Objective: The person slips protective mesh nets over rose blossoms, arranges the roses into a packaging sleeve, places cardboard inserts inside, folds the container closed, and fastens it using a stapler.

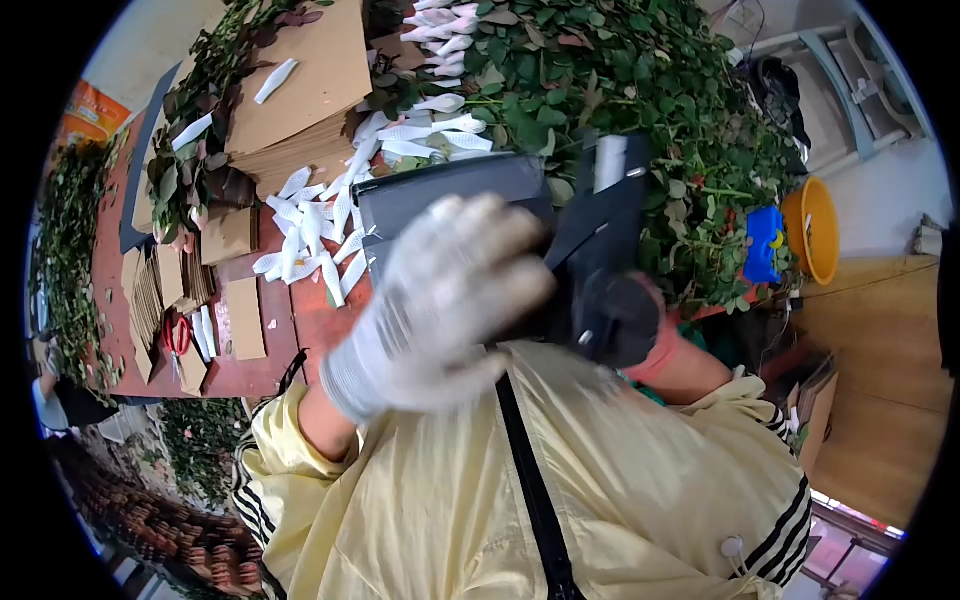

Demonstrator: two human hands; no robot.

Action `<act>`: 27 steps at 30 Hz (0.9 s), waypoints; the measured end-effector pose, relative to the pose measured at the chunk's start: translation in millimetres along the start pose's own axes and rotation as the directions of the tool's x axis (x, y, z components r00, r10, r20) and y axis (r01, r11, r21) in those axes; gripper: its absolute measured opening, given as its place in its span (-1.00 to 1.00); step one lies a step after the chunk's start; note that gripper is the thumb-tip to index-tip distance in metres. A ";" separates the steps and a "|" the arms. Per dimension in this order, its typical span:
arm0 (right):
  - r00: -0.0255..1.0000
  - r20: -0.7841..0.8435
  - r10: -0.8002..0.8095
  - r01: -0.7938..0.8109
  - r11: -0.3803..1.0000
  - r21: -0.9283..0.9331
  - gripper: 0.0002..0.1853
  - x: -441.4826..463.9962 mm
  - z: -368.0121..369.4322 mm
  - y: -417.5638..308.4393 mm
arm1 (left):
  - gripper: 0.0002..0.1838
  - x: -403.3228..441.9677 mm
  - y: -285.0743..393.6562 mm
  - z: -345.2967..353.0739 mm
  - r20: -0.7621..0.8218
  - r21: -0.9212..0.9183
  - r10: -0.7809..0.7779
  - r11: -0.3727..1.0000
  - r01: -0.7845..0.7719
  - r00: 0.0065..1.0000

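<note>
My left hand (450, 300), in a white-grey knitted glove, is blurred by motion in front of a black case or board (450, 190). Its fingers look stretched out and apart, with nothing visible between them. To its right, my right hand (625, 318) shows as a dark, rounded glove with a pink-red cuff. It is beside black straps (600, 225) with a pale patch near the top; its fingers are hidden. White mesh sleeves (310, 230) lie loosely piled left of the black case. Leafy stems (660, 120) spread behind the straps.
Cardboard sheets (300, 80) are stacked at the upper left, with smaller pieces (150, 290) below. Red scissors (177, 335) lie near the red table's edge (240, 383). At the right are a blue container (763, 245) and an orange basin (820, 230).
</note>
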State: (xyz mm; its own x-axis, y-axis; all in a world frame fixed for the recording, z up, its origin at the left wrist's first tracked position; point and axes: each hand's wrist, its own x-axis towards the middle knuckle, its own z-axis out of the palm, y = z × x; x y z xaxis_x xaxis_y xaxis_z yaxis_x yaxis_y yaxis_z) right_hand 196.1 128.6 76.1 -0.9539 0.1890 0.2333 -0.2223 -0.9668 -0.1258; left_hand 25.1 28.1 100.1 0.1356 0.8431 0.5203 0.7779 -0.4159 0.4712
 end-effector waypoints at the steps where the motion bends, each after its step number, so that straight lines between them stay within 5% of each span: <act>1: 0.960 -0.254 -0.122 -0.031 0.851 -0.524 -0.40 -9.8 7.1 -22.1 | -0.58 -6.8 -15.5 12.9 -0.068 0.031 -0.105 0.994 0.107 0.992; 3: 0.925 -0.361 -0.118 -0.093 0.851 -0.517 -0.37 -25.9 2.3 -58.4 | -0.54 -17.6 -45.9 39.5 -0.149 0.148 -0.325 0.927 0.346 0.934; 6: 0.850 -0.511 -0.128 -0.316 0.652 -0.689 -0.26 -39.7 11.4 -94.2 | -0.53 -12.2 -59.2 55.0 0.059 0.339 -0.461 0.843 0.417 0.885; 11: 0.759 -0.638 -0.133 -0.529 0.444 -0.723 -0.12 -42.2 17.8 -116.5 | -0.65 5.5 -74.8 72.1 0.063 0.373 -0.479 0.825 0.424 0.876; 13: 0.784 -0.606 -0.138 -0.614 -0.020 -0.789 -0.10 -36.6 9.4 -134.6 | -0.67 7.9 -83.8 75.3 0.159 0.371 -0.485 0.837 0.403 0.860; 14: 0.781 -0.609 -0.135 -0.616 -0.015 -0.787 -0.10 -40.0 2.1 -144.3 | -0.68 5.8 -87.9 77.7 0.126 0.346 -0.448 0.856 0.385 0.885; 15: 0.832 -0.521 -0.192 -0.554 -0.344 -0.758 -0.11 -41.1 -4.7 -151.2 | -0.68 7.5 -89.7 77.7 0.130 0.346 -0.451 0.855 0.386 0.883; 17: 0.880 -0.426 -0.211 -0.456 -0.631 -0.628 -0.11 -40.5 -7.0 -159.3 | -0.66 10.0 -89.3 78.7 0.213 0.423 -0.560 0.791 0.441 0.800; 20: 0.764 -0.631 -0.134 -0.521 -0.706 -0.481 -0.21 -12.0 14.6 -158.3 | -0.68 8.6 -85.1 82.3 0.178 0.461 -0.576 0.765 0.449 0.798; 25: 0.722 -0.683 -0.109 -0.501 -0.764 -0.407 -0.21 2.5 0.2 -169.9 | -0.70 4.7 -81.1 87.8 0.058 0.437 -0.560 0.758 0.484 0.826; 27: 0.599 -0.798 -0.059 -0.566 -0.736 -0.371 -0.21 16.3 5.3 -172.3 | -0.71 3.3 -81.6 89.7 0.023 0.440 -0.562 0.748 0.496 0.827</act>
State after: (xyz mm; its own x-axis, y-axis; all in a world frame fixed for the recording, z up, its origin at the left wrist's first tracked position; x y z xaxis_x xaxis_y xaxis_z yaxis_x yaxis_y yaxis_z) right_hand 219.9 297.4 106.6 -0.7198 0.3073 -0.6225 0.6290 0.6681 -0.3975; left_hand 17.2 95.4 -0.5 -0.3109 0.9387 0.1487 0.9195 0.2574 0.2972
